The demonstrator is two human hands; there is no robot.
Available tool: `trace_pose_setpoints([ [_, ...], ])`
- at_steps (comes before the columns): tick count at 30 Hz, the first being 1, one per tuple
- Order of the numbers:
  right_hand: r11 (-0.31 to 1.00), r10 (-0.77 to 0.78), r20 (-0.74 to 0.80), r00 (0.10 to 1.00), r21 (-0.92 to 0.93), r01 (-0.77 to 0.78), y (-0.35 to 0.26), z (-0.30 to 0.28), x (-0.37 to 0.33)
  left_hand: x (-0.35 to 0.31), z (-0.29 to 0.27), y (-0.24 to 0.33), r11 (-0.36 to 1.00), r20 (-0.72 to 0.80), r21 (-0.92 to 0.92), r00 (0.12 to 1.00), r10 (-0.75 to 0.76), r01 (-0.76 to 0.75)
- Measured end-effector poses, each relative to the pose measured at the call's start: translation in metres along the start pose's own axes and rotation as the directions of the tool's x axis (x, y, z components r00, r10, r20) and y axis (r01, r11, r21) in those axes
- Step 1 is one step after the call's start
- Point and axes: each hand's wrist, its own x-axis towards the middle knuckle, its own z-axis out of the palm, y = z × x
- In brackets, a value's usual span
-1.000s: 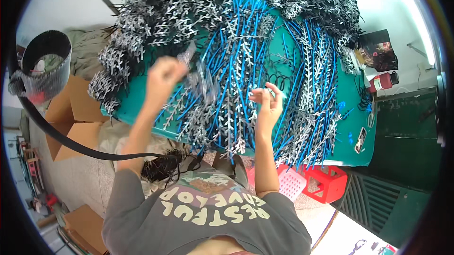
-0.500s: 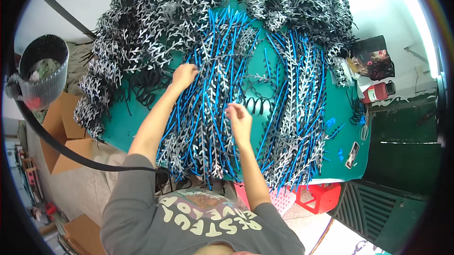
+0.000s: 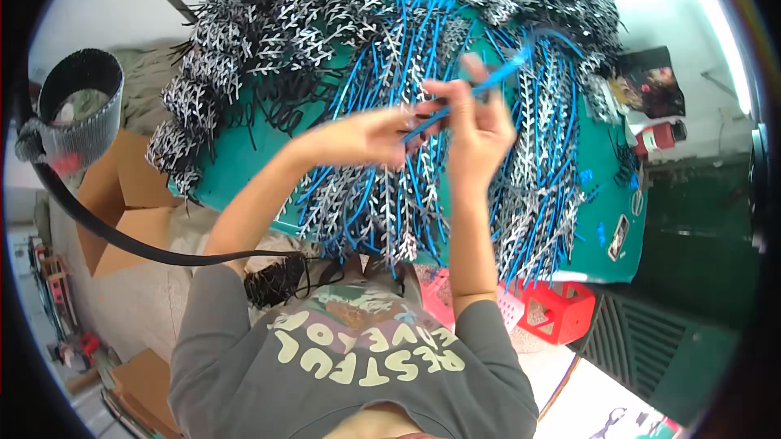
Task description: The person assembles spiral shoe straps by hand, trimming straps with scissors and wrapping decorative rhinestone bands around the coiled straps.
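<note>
Above the middle of the table, my right hand [image 3: 480, 134] is closed round a blue cord [image 3: 511, 69], which slants up to the right and bends over at its far end. My left hand [image 3: 366, 136] meets it at the cord's lower end, fingers closed about it; motion blurs both hands. A dark strand seems to lie between the fingers, though I cannot make it out well. Beneath them spreads a bundle of grey-and-black leafy strands [image 3: 382, 215] mixed with blue cords. A second such bundle [image 3: 533, 162] lies to the right.
Heaps of leafy strands [image 3: 277, 8] cover the back of the green table [image 3: 220, 183]. A red bottle [image 3: 661, 138] and a phone-like object [image 3: 618, 237] are at the right. A ribbed container [image 3: 81, 130] on a black arm stands left, above cardboard boxes [image 3: 134, 240]. Red stools [image 3: 557, 309] are below.
Both hands have risen off the bundle and come together, moving right. A blue cord is now held up between them. The whole view has shifted a little.
</note>
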Motion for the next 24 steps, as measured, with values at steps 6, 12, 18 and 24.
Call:
trace_pose_setpoints([
  [6, 0.982, -0.185, -0.232, 0.955, -0.014, 0.187, -0.090, -0.047, -0.032, -0.078, 0.021, -0.043, 0.980, 0.177, 0.130, 0.969, -0.174, 0.152],
  [12, 0.989, -0.078, -0.370, 0.926, 0.091, 0.120, -0.126, -0.143, -0.088, -0.112, 0.012, -0.037, 0.934, 0.179, 0.085, 0.917, -0.357, 0.347],
  [18, 0.967, 0.103, -0.596, 0.797, 0.248, 0.060, -0.115, -0.206, -0.132, -0.115, 0.003, -0.064, 0.889, 0.349, 0.216, 0.818, -0.457, 0.404],
  [24, 0.967, -0.116, -0.924, 0.364, -0.189, -0.171, -0.052, -0.284, -0.149, -0.090, 0.038, -0.080, 0.792, 0.052, 0.456, 0.877, -0.479, 0.406],
])
